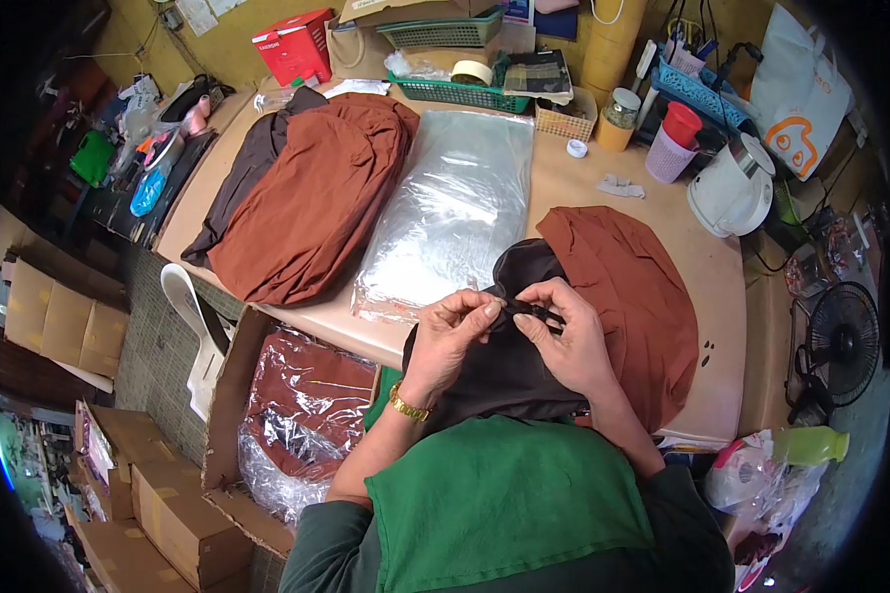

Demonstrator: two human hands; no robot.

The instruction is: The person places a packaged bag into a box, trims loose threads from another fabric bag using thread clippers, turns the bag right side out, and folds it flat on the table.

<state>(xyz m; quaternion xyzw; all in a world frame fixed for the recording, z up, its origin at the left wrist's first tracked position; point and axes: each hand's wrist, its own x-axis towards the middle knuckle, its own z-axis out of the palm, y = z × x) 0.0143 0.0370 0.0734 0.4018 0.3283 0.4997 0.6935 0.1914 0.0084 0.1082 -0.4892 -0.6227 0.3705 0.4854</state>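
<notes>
A brown-and-black fabric piece (pixel 623 287) lies bunched on the table in front of me, its dark part (pixel 504 371) under my hands and against my green apron (pixel 509 504). My left hand (pixel 448 341), with a gold-coloured watch (pixel 408 403) at the wrist, pinches one end of a thin black strip (pixel 529 309) between thumb and forefinger. From the other side, my right hand (pixel 569 341) is closed on the same strip, fingers curled. Whether it is a cord or a strap, I cannot tell. My fingertips nearly meet, hiding part of it.
A stack of clear plastic bags (pixel 455 198) lies beside a brown-and-black fabric pile (pixel 311 198). An open carton (pixel 229 425) with plastic-wrapped brown fabric stands at the left. Along the back and right are green baskets (pixel 455 92), a kettle (pixel 732 188) and a fan (pixel 843 341).
</notes>
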